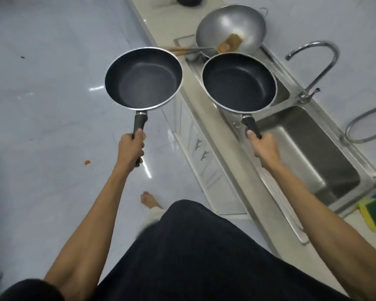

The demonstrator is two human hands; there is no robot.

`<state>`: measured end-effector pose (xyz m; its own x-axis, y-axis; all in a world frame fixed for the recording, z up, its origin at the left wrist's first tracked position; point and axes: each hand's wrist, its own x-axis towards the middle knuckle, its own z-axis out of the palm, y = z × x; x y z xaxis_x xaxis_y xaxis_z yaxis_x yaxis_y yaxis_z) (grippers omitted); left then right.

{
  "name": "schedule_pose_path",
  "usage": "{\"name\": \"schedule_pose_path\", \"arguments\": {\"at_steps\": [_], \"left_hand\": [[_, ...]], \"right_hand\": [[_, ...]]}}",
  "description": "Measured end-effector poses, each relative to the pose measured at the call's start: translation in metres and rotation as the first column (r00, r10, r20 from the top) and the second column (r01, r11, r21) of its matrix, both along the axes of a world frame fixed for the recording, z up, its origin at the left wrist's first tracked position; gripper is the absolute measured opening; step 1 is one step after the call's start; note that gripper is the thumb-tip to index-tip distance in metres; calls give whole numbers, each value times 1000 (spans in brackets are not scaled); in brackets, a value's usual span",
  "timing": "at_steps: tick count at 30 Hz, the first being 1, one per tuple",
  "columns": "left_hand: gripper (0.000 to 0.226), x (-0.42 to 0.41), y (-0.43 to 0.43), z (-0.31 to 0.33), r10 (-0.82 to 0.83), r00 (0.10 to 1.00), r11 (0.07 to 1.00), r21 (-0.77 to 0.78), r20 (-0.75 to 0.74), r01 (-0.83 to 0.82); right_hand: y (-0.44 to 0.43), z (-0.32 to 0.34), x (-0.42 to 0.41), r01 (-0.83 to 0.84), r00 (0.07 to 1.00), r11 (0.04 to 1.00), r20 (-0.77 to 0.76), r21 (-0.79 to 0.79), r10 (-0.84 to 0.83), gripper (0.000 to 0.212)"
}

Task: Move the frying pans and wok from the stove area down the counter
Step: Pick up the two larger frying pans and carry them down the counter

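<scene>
Two round dark non-stick pans ride level in the air, the left pan (143, 78) over the floor, the right pan (239, 81) above the steel sink (326, 170), each hand, left hand (131, 149) and right hand (262, 146), wrapped tight round a matte handle for carrying, the dull grey wok (230, 29) waiting at one o'clock on the worktop (161, 16).

The floor (52, 105) to the left of the desk (206, 118) lies open, with only a few small specks on it, and the left pan (143, 78) hangs over it with free air all round. The right pan (239, 81) hangs above the near sink basin's far end, its far rim overlapping the wok (230, 29) in view (whether they touch, I cannot tell). The wok fills the far basin. The faucet (315, 64) arches up on the right, blocking that side. The near sink basin (308, 153) is bare. A sponge (373, 216) sits at its right corner.
</scene>
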<state>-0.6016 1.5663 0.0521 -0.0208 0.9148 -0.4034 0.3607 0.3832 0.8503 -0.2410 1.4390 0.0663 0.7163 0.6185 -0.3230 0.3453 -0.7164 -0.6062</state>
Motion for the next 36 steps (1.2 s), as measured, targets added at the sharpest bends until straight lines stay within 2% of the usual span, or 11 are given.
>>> {"name": "schedule_pose_path", "arguments": {"at_steps": [2,6,14,17,20,24,28,36], "left_hand": [[38,-11,48,2,19,1000,1000,18,5,-19],[41,-45,154,4,24,1000,999,33,2,-24],[35,-114,363,22,14,997,999,53,-73,-10],[34,-127,436,23,4,997,999,50,-82,0],[35,-133,512,17,4,997,999,41,-83,-1],[33,-131,612,9,10,994,999,51,-107,-4],[35,-123,702,9,33,995,999,38,-98,-29],[43,-111,872,5,69,991,998,14,-111,-68]], "right_hand": [[55,2,-8,12,1000,1000,18,24,-12,60],[166,7,-36,30,999,993,21,112,-33,50],[389,15,-98,44,999,993,-12,114,-43,55],[460,9,-112,32,999,990,-37,139,-27,51],[537,1,-119,11,998,990,-59,137,-3,48],[641,-13,-119,-9,999,989,-39,150,15,59],[742,-9,-112,-17,997,988,-74,155,29,55],[916,8,-90,-16,999,993,-50,115,22,50]]}}
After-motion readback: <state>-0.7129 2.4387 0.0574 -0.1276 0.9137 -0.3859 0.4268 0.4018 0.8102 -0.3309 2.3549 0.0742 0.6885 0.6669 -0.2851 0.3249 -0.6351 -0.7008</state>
